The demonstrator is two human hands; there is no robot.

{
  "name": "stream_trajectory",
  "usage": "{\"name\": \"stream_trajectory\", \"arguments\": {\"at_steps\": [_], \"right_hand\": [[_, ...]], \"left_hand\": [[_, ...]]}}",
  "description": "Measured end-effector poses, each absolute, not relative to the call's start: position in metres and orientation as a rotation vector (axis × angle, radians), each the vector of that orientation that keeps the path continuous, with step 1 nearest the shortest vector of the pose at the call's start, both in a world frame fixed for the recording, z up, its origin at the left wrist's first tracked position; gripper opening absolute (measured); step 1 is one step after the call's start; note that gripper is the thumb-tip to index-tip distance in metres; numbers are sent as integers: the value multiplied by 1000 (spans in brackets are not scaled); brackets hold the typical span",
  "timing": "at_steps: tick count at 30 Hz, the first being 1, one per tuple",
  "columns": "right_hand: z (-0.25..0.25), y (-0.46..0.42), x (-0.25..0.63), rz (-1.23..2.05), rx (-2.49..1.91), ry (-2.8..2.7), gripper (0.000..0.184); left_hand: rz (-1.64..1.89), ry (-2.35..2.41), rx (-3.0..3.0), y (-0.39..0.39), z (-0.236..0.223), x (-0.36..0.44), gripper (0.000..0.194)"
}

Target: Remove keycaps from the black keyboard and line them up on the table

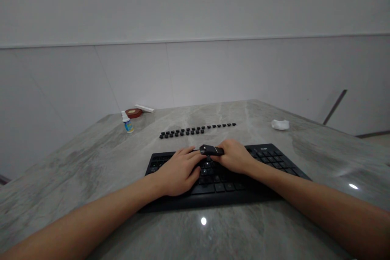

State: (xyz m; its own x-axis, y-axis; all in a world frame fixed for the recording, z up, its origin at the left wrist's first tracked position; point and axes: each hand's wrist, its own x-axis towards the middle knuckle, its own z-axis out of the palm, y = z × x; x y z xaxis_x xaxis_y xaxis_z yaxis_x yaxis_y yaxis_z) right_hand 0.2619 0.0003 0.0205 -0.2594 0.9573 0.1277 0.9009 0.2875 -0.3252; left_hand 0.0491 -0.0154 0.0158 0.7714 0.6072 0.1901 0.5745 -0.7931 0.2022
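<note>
A black keyboard (pixel 225 198) lies on the marble-patterned table in front of me, with some sockets at its upper left bare of keycaps. My left hand (pixel 179 171) rests on its left half, fingers stretched out, fingertips close to a black-handled tool (pixel 211 150). Closed around that tool is my right hand (pixel 234 157), over the keyboard's upper middle. The tool's tip points left; its exact kind is unclear. Beyond the keyboard, loose black keycaps (pixel 182 132) stand in two rows, the rear one longer.
At the back left are a small white-capped spray bottle (pixel 128 123), a reddish-brown box (pixel 134 113) and a white strip (pixel 144 108). A crumpled white cloth or tissue (pixel 280 124) lies at the right. The grey table (pixel 100 162) ends near a pale wall.
</note>
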Motion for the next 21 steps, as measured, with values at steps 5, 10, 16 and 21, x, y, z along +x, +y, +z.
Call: {"name": "stream_trajectory", "arguments": {"at_steps": [5, 10, 16, 21], "right_hand": [[20, 3, 262, 278, -1705, -2276, 22], [22, 3, 260, 284, -1777, -2260, 22], [27, -2, 257, 224, -1782, -2293, 23], [27, -5, 260, 81, -1711, -2372, 20]], "left_hand": [[392, 950, 2824, -15, 14, 47, 42], [385, 969, 2841, -14, 12, 48, 41], [371, 959, 2846, -15, 13, 49, 42], [361, 946, 2842, -14, 13, 49, 43]]}}
